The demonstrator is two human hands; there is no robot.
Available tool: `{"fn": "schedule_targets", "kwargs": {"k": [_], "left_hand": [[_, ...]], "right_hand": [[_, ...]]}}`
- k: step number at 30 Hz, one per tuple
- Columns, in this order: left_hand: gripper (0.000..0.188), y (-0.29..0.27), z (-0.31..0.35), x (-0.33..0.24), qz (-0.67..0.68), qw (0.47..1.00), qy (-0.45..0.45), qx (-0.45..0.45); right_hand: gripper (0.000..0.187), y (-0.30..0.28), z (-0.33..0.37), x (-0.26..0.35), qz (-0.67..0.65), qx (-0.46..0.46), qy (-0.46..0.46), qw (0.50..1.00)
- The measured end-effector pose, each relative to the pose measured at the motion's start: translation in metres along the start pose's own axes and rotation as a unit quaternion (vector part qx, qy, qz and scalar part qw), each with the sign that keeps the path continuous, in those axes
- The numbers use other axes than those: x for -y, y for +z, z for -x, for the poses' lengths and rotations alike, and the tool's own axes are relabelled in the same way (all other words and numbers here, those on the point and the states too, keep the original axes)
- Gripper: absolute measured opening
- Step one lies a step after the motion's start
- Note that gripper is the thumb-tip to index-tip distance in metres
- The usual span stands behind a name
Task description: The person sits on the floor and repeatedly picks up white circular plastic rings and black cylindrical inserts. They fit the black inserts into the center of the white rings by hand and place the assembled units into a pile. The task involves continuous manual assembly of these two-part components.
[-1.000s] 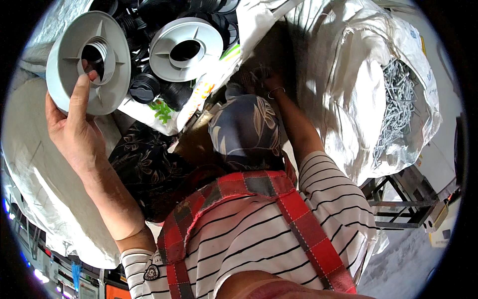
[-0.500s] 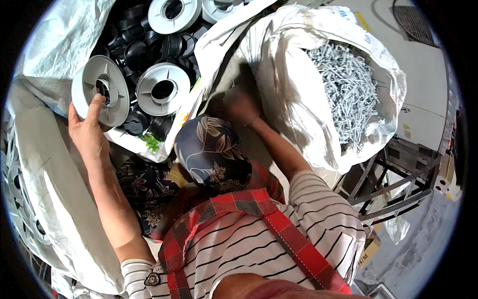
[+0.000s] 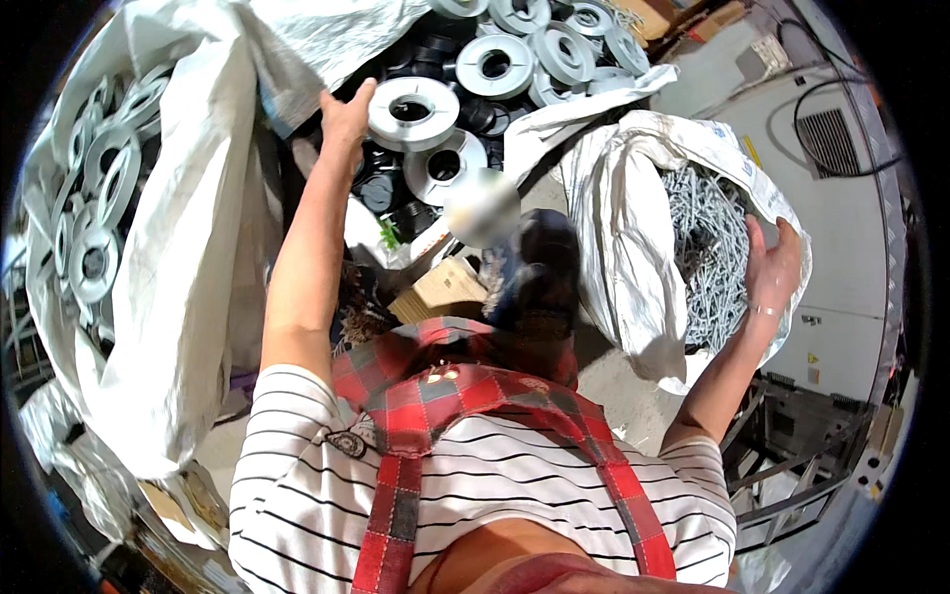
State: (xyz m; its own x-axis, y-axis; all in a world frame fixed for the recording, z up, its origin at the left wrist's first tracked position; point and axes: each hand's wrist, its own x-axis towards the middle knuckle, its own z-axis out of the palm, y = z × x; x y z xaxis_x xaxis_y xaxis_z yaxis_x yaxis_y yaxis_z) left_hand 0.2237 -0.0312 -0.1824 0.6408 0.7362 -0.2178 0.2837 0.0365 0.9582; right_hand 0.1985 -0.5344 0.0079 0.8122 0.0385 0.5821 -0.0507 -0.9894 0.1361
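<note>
My left hand (image 3: 344, 124) is at the upper middle, thumb and finger spread apart. Its thumb lies beside the rim of a pale round flanged disc (image 3: 384, 127) with a hole through its hub; whether they touch I cannot tell. That disc overlaps a second flanged disc (image 3: 423, 178), among black ribbed caps (image 3: 379, 191) in a white sack. On the right, my right hand (image 3: 772, 267) is over the edge of another white sack (image 3: 623, 228), fingers apart, next to a heap of thin grey screw-like pieces (image 3: 708, 267). I see nothing held in it.
More pale discs (image 3: 495, 66) lie at the back of the middle sack. A tall white sack (image 3: 188, 228) of pale rings (image 3: 94, 262) stands at left. A cardboard piece (image 3: 442, 287) sits by my legs. Grey cabinets (image 3: 836, 267) and a dark metal frame (image 3: 792, 485) are at right.
My right hand has moved from between the sacks to the screw-like pieces on the right. My left hand no longer grips the flanged disc through its hub. The view has shifted.
</note>
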Motion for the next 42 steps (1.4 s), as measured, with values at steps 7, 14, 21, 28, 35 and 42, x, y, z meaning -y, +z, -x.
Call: {"fn": "schedule_targets", "kwargs": {"k": [7, 14, 21, 28, 35, 42], "left_hand": [[0.063, -0.038, -0.014, 0.014, 0.076, 0.995, -0.001, -0.070], [0.060, -0.005, -0.032, 0.023, -0.049, 0.974, 0.205, -0.085], [0.052, -0.059, 0.012, -0.050, -0.123, 0.890, 0.407, -0.162], [0.054, -0.105, 0.073, -0.032, -0.243, 0.926, 0.288, 0.020], [0.061, -0.034, 0.055, 0.025, -0.508, 0.758, 0.312, 0.265], [0.059, 0.016, -0.016, 0.078, -0.587, 0.658, 0.317, 0.350]], "right_hand": [[0.029, 0.003, 0.036, 0.197, -0.458, 0.188, -0.255, 0.831], [0.032, 0.061, 0.034, 0.267, -0.360, 0.250, -0.459, 0.773], [0.029, 0.063, -0.005, 0.261, -0.331, 0.227, -0.482, 0.779], [0.044, 0.163, 0.035, 0.325, -0.281, 0.314, -0.480, 0.769], [0.031, 0.163, 0.038, 0.356, -0.233, 0.389, -0.460, 0.764], [0.018, 0.271, -0.018, 0.341, -0.164, 0.291, -0.489, 0.806]]}}
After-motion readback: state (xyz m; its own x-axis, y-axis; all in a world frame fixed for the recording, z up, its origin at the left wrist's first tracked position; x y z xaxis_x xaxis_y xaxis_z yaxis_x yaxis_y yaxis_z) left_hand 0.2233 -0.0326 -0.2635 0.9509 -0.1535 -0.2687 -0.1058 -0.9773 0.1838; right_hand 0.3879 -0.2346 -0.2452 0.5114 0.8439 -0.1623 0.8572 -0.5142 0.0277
